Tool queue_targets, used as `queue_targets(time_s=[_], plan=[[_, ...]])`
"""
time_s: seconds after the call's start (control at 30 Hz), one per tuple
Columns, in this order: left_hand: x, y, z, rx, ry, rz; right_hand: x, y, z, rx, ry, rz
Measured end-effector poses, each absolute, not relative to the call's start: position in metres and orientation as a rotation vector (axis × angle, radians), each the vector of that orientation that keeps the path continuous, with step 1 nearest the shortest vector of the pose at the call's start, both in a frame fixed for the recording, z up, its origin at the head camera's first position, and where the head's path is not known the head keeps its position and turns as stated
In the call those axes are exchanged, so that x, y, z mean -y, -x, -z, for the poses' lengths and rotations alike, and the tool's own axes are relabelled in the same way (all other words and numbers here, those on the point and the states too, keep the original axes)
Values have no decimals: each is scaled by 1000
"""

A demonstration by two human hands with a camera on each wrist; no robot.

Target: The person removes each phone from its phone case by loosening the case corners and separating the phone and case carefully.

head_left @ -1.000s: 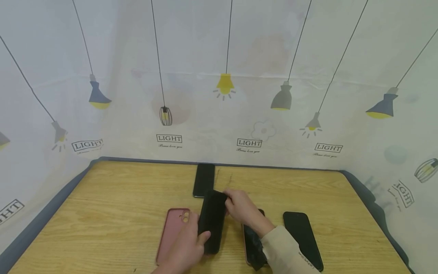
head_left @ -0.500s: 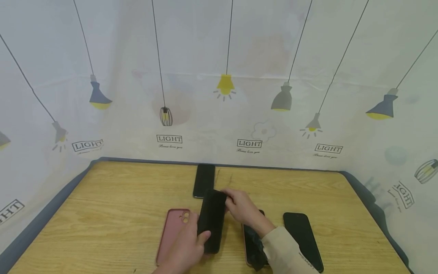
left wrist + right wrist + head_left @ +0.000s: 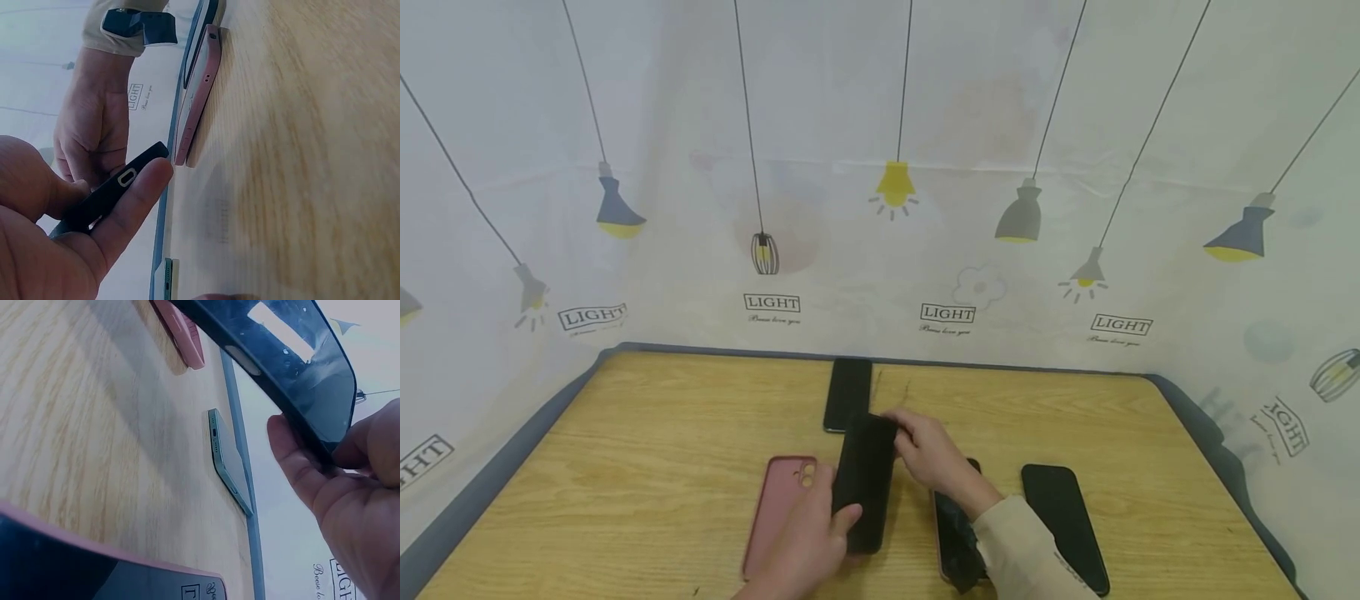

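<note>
The black, rectangular, glossy-faced phone (image 3: pixel 867 479) is held above the wooden desk (image 3: pixel 625 458), long axis running near to far. The left hand's (image 3: pixel 805 533) grip pinches its near-left part; the right hand's (image 3: pixel 928 450), its far-right corner.

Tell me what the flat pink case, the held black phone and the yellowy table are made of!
Pink rectangular case: smooth, probably plastic or silicone; even colour, rounded cutouts.
Black rectangular phone: shiny face, maybe glass, showing reflections in the right wrist view; dull edge, maybe plastic or rubber.
Yellow-brown rectangular table: looks like smooth wood from its streaky grain, though that could be printed.
</note>
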State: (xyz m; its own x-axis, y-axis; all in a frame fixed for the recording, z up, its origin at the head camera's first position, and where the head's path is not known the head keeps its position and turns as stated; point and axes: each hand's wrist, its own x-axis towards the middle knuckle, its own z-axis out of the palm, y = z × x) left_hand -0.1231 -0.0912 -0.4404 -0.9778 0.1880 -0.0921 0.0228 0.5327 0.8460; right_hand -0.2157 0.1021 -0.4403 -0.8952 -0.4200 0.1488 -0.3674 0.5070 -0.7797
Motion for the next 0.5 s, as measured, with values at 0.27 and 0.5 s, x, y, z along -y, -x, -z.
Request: queue_targets(time_s=[0.27,0.5], plan=[[94,124,441,-2516,-183,-1518,-105,216,440,-2574,706,1479],[100,127,443,-2453,-200,-1542,-106,216,440,-2443,623,1580]])
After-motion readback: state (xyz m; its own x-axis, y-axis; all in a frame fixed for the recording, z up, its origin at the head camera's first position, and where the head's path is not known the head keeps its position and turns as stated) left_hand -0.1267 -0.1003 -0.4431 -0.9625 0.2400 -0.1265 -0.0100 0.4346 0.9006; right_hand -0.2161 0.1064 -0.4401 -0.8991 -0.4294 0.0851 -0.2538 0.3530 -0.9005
